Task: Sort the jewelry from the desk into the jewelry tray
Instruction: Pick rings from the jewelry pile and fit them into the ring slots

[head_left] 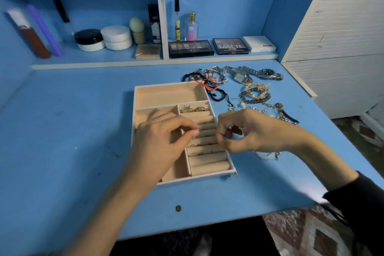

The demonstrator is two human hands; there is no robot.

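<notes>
1. Two bare hands reach in from the bottom edge and meet over the near half of the tray. One dark sleeve (363, 199) shows on our right arm, cut off by the frame.
2. Our left hand (164, 141) pinches one ring (197, 130) between thumb and forefinger, above the padded rolls. It is a thin band of pale metal, mostly hidden by the fingertips.
3. Our right hand (247, 133) curls its fingers close to the thumb in a narrow pinch at the tray's right rim. We cannot tell whether it holds anything.
4. One jewelry tray (169, 95) sits on the blue desk (72, 131), with a white rim and cream lining.
   - It has one long compartment at the far end.
   - One small compartment holds two gold pieces (194, 108).
   - A column of padded rolls (209, 164) runs down the right side.
   - Our hands hide several rolls and most of the left compartments.
5. Just right of the tray lies the jewelry pile (255, 94), with beaded and chain bracelets too tangled to count.
   - One red cord (207, 85) lies at the tray's far right corner.
   - Two silver watches lie beyond it: a square-faced watch (239, 76) and a round dark-faced watch (268, 72).
6. Farthest back, a shelf (124, 64) carries two eyeshadow palettes (190, 49), one white box (259, 43), two slim bottles (191, 27) and two round jars (116, 37). The tubes at the far left are blurred.
</notes>
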